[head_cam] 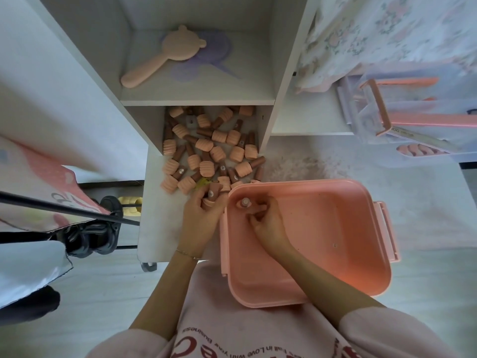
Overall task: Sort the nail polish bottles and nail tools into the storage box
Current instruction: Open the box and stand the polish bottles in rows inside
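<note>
Several peach nail polish bottles with brown caps [206, 148] lie in a heap on the low white shelf [154, 228]. A pink storage box [322, 239] stands to the right of the heap. My left hand [201, 215] grips one or two bottles [213, 195] at the heap's near edge, just outside the box's left rim. My right hand [265, 223] is inside the box at its far left corner, with fingers curled by a bottle [245, 202] standing upright there. Whether those fingers still hold that bottle is unclear.
A peach bear-shaped hand mirror [165, 52] and a purple one [206, 55] lie on the upper shelf. Clear bins with pink handles [382, 109] stand at the right. A dark shoe [98, 233] and a black rod [64, 208] are at the left.
</note>
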